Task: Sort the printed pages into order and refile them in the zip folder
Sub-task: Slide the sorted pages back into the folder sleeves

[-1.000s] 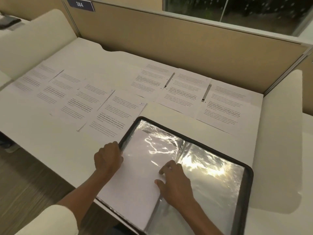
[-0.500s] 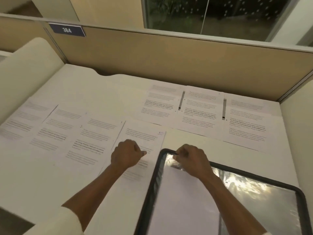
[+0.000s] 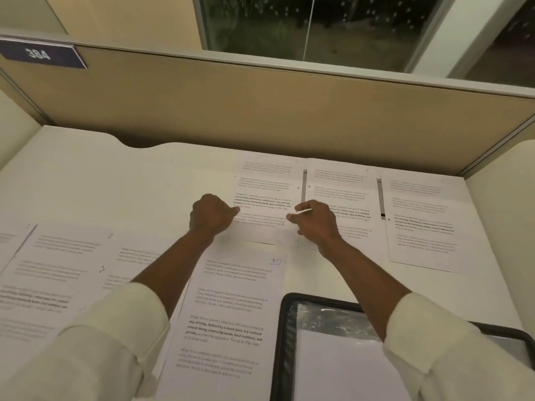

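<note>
A single wide-angle camera rides on the person's head, facing forward and tilted steeply down over the desk (image 3: 130,175). It sits close: the left sleeve (image 3: 95,342) and right sleeve (image 3: 451,351) fill the bottom corners, and the zip folder (image 3: 285,342) is cut by the lower edge. At the top it reaches the partition (image 3: 260,111) and a window (image 3: 318,24). Straight edges bow toward the borders.

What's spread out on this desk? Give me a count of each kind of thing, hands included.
Printed pages: 7 (4 in the near row, 3 in the far row)
Zip folder: 1
White sheet inside the folder: 1
Hands: 2, left hand and right hand
Number plate 384: 1
Total: 12
</note>
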The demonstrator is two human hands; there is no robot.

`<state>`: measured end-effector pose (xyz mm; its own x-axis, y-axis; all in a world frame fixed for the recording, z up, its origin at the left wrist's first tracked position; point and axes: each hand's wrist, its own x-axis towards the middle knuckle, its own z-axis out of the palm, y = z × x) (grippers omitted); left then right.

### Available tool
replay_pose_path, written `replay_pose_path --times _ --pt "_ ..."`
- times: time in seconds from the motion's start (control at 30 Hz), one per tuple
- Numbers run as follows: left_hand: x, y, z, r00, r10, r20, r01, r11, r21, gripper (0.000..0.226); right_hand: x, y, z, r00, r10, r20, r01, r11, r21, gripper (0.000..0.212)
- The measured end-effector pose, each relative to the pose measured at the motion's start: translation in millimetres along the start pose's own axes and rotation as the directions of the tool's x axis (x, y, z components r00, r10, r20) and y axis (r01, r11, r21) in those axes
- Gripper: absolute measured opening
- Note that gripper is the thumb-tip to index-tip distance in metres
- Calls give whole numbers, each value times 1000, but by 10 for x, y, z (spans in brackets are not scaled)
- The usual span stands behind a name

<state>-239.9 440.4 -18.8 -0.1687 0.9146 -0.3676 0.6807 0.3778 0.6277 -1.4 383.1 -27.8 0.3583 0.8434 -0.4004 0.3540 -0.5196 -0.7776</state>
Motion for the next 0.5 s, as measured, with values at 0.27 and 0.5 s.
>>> replay_pose_path --times 0.27,0.5 --pt "529 96 170 991 -87 -98 91 995 42 51 486 -74 119 990 83 -115 -75 994 75 42" --pt "672 213 194 968 -252 -12 245 948 -204 42 561 -88 287 978 130 -163 -120 990 69 49"
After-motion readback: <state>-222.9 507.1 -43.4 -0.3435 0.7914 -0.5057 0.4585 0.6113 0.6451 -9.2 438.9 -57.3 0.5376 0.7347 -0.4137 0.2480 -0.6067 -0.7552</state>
